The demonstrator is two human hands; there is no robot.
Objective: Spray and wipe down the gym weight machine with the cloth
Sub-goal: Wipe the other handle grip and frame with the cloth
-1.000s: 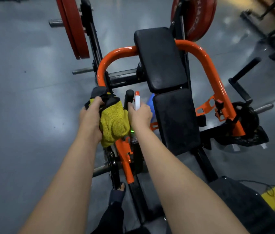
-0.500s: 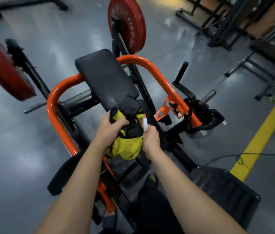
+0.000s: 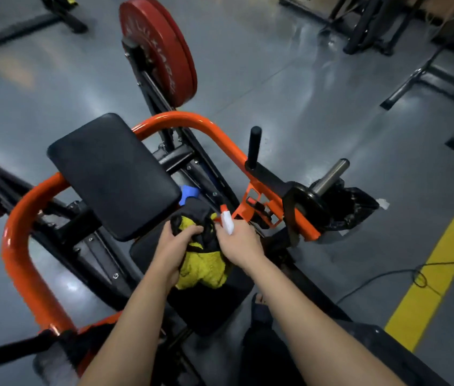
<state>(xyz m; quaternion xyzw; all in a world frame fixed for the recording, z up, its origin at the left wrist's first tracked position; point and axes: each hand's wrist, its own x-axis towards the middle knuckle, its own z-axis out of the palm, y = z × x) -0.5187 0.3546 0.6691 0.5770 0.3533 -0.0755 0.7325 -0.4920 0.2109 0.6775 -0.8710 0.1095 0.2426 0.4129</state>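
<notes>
Inside your right hand (image 3: 241, 243), gripped, the white plastic spray bottle (image 3: 227, 222) is mostly hidden; your left hand (image 3: 172, 246) clutches the bunched yellow-and-black cloth (image 3: 202, 270).

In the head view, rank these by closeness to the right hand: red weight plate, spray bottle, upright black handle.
1. Spray bottle, held in the right hand.
2. Upright black handle, beyond it, slightly right.
3. Red weight plate, at the far end.

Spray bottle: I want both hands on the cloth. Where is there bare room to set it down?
The upper pad, bordered by the orange bar, is bare, though it may slope. The floor between the weight peg and the yellow line is free too. Crowded: the lower pad, under the left hand, cloth and right hand holding the spray bottle.
</notes>
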